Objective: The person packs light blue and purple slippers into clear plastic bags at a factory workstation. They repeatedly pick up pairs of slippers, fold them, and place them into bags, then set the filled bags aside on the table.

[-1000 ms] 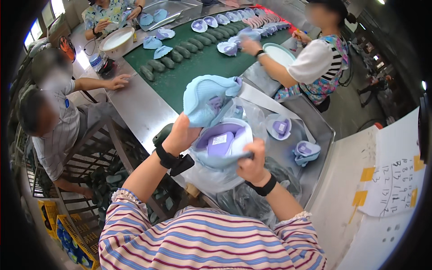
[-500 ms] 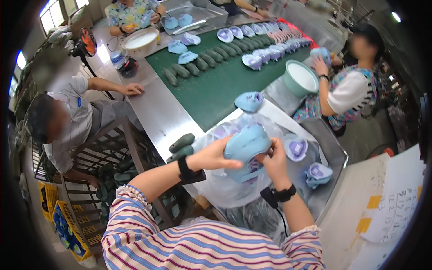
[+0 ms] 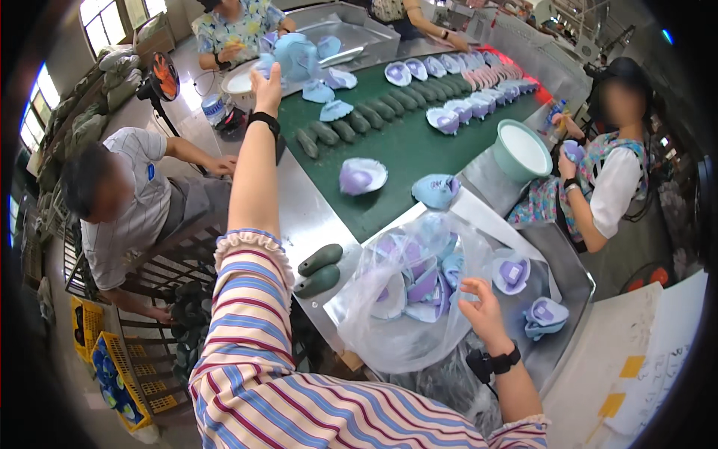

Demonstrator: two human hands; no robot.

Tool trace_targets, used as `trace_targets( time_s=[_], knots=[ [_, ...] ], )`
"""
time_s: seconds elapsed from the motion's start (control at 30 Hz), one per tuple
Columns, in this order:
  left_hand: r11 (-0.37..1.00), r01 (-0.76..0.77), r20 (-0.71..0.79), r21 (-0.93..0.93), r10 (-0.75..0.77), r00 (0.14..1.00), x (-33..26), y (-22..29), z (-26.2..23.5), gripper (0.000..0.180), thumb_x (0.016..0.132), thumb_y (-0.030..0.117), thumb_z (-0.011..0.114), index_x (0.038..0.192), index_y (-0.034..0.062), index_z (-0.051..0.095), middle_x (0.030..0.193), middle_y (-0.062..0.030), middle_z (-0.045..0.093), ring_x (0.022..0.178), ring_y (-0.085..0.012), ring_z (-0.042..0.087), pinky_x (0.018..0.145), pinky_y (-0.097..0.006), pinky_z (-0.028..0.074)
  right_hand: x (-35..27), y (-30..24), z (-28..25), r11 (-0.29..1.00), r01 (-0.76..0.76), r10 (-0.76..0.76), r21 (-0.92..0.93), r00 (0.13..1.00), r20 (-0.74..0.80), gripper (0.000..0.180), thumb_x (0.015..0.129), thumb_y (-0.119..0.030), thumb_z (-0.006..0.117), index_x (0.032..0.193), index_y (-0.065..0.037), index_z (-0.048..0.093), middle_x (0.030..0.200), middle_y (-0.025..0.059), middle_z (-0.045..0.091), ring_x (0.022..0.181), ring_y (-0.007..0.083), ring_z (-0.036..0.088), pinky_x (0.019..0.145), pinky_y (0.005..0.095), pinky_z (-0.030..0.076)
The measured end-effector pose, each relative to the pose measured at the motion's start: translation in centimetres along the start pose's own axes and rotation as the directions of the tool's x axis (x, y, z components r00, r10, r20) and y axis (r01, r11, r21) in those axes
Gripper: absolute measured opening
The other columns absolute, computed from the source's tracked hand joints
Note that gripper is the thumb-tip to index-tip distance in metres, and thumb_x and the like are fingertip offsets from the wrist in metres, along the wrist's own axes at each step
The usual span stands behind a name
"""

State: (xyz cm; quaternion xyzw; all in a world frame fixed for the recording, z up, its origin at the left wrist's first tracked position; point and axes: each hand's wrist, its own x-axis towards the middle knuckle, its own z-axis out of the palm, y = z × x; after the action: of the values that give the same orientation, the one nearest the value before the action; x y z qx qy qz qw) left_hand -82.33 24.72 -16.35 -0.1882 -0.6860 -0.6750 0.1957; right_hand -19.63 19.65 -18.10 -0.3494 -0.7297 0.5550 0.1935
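My left hand [image 3: 266,91] reaches far out over the table's left side, its fingers closed at the edge of a light blue shoe upper [image 3: 297,57]. Nearer to me, my right hand [image 3: 483,314] is empty, fingers loosely bent and apart, beside the rim of a clear plastic bag [image 3: 359,318]. Several blue and purple uppers [image 3: 426,288] lie inside that bag. On the green surface rests an upper with purple lining [image 3: 363,176], and a blue upper [image 3: 436,191] sits at its near edge. Two more, one flat [image 3: 511,272] and one folded [image 3: 545,317], lie right of the bag.
Dark green shoe lasts [image 3: 370,115] stand in a row on the green tabletop [image 3: 329,176]; two more lasts [image 3: 319,270] lie near the bag. A pale green basin [image 3: 521,148] stands before a co-worker at right. Another person sits at left beside a slatted rack [image 3: 161,262].
My hands have parted: the left has swung far forward and left with a blue upper, while the right has dropped beside the bag. A purple-lined upper now lies on the green surface.
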Motion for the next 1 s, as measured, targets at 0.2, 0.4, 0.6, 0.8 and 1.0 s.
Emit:
trace_targets(
  time_s=[0.2, 0.4, 0.6, 0.8, 1.0],
  knots=[
    [0.826, -0.560, 0.991, 0.071, 0.005, 0.134, -14.2, -3.6, 1.4, 0.046, 0.070, 0.037, 0.064, 0.109, 0.0124, 0.058, 0.113, -0.0143, 0.053, 0.114, -0.0322, 0.044, 0.090, -0.046, 0.038, -3.2, 1.6, -2.1, 0.968, -0.136, 0.201, -0.212, 0.924, 0.325, 0.035, 0.076, -0.013, 0.063, 0.109, -0.003, 0.054, 0.102, 0.0084, 0.054, 0.095, 0.0177, 0.055, 0.073, 0.0285, 0.047],
    [0.560, -0.828, 0.998, 0.032, 0.029, 0.059, -24.6, -2.8, 3.6, 0.068, 0.060, 0.034, 0.074, 0.122, 0.0219, 0.048, 0.139, -0.0130, 0.027, 0.130, -0.0353, 0.019, 0.091, -0.053, 0.035, -5.3, -2.2, -5.4, 0.902, -0.128, 0.318, -0.412, 0.843, 0.434, 0.042, 0.076, -0.026, 0.066, 0.109, -0.004, 0.055, 0.097, 0.0099, 0.058, 0.086, 0.0202, 0.058, 0.070, 0.0296, 0.047],
    [0.669, -0.736, 0.989, 0.103, -0.147, 0.005, -33.7, -7.5, 10.8, 0.022, 0.081, 0.014, 0.044, 0.090, 0.0082, 0.063, 0.091, -0.0110, 0.063, 0.094, -0.0265, 0.058, 0.083, -0.040, 0.040, -7.4, -11.0, -6.6, 0.820, -0.307, 0.450, -0.483, 0.867, 0.214, 0.037, 0.076, -0.015, 0.066, 0.108, -0.002, 0.055, 0.099, 0.0102, 0.059, 0.088, 0.0206, 0.057, 0.076, 0.0306, 0.045],
    [0.565, -0.782, 0.855, 0.264, 0.239, 0.461, -18.5, -5.1, 6.6, 0.014, 0.078, 0.010, 0.046, 0.082, 0.0089, 0.058, 0.078, -0.0106, 0.059, 0.080, -0.0273, 0.057, 0.073, -0.044, 0.042, -6.3, -15.9, -8.9, 0.615, -0.536, 0.680, -0.579, 0.731, 0.045, 0.044, 0.073, -0.008, 0.065, 0.115, -0.005, 0.052, 0.103, 0.0110, 0.058, 0.090, 0.0217, 0.056, 0.077, 0.0299, 0.044],
    [0.592, -0.494, 0.502, 0.636, 0.168, 0.848, -8.8, -2.5, 4.8, 0.062, 0.072, 0.019, 0.061, 0.127, 0.0037, 0.037, 0.134, -0.0108, 0.036, 0.125, -0.0334, 0.028, 0.095, -0.048, 0.031, -6.0, -13.8, -9.6, 0.689, -0.229, 0.460, -0.688, 0.872, 0.171, 0.037, 0.073, -0.021, 0.069, 0.103, -0.003, 0.057, 0.097, 0.0112, 0.060, 0.087, 0.0250, 0.059, 0.075, 0.0325, 0.047]
  ],
)
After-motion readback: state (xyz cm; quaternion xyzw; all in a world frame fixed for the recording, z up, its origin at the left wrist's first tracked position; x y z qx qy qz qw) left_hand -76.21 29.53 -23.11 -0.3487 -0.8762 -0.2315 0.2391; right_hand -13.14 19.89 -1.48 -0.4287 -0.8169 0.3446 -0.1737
